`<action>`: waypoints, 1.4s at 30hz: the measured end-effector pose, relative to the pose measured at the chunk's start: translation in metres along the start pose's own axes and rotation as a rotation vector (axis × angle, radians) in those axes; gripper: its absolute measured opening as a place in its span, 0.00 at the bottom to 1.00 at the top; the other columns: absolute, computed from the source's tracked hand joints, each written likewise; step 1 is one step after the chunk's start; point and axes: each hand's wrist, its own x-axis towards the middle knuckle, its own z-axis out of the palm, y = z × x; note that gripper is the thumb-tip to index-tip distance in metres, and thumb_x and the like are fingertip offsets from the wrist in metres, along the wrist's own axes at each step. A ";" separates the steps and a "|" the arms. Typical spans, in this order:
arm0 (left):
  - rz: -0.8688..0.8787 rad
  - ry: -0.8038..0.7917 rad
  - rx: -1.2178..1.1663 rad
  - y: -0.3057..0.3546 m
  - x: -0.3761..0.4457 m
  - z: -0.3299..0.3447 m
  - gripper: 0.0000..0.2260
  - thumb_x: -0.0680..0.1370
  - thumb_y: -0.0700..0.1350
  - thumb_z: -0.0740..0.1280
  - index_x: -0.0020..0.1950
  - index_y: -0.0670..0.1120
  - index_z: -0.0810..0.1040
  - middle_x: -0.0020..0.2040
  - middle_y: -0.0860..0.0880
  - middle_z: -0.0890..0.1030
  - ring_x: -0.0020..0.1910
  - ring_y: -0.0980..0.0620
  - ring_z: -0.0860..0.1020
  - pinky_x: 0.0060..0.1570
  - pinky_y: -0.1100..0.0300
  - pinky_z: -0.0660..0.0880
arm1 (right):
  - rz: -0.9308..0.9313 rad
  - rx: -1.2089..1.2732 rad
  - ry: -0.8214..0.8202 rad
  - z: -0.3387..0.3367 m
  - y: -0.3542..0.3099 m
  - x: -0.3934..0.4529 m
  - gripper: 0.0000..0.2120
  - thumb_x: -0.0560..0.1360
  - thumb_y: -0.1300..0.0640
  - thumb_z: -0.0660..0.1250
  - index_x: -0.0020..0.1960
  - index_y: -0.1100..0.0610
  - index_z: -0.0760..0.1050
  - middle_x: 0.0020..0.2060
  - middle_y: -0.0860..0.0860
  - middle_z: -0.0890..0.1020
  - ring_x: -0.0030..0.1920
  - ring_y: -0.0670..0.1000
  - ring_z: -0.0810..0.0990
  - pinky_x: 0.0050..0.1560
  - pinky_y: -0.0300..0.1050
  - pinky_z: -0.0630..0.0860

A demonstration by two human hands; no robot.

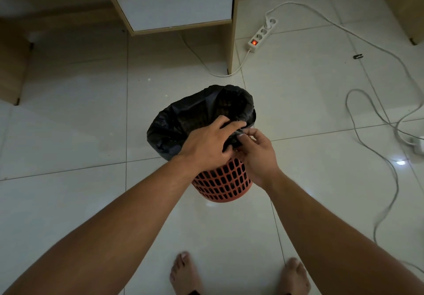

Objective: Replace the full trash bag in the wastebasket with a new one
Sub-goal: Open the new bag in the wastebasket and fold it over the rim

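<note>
A red lattice wastebasket (223,185) stands on the tiled floor in the middle of the view. A black trash bag (169,125) lines it, its edge folded over the far and left rim and its mouth open. My left hand (207,143) grips the bag's edge at the near rim, fingers curled over the plastic. Just right of it, my right hand (257,152) pinches the same bunched edge between thumb and fingers. The near rim of the basket is hidden under both hands.
A wooden desk leg and white cabinet door (179,1) stand behind the basket. A white power strip (261,34) with a lit red switch lies at the back right, with cables (376,148) looping over the floor on the right. My bare feet (238,274) are at the bottom.
</note>
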 end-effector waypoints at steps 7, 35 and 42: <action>0.039 0.075 -0.067 0.000 0.002 0.000 0.18 0.81 0.50 0.62 0.71 0.58 0.71 0.60 0.56 0.77 0.49 0.54 0.81 0.41 0.52 0.81 | -0.087 -0.047 0.446 0.020 0.014 -0.002 0.08 0.79 0.62 0.69 0.42 0.58 0.74 0.36 0.52 0.82 0.37 0.51 0.84 0.41 0.41 0.82; -0.072 0.044 0.035 0.010 0.007 0.005 0.21 0.77 0.50 0.66 0.70 0.51 0.69 0.47 0.48 0.84 0.43 0.44 0.83 0.39 0.51 0.78 | 0.345 0.183 0.295 0.009 0.008 -0.003 0.10 0.77 0.56 0.68 0.38 0.57 0.75 0.30 0.50 0.77 0.29 0.48 0.75 0.29 0.41 0.74; -0.097 0.053 0.006 0.010 0.013 0.001 0.20 0.77 0.50 0.65 0.70 0.53 0.71 0.48 0.47 0.85 0.46 0.44 0.83 0.42 0.50 0.79 | -0.624 -0.856 0.335 0.004 0.028 -0.011 0.09 0.75 0.60 0.70 0.52 0.50 0.74 0.45 0.46 0.79 0.44 0.41 0.79 0.46 0.30 0.74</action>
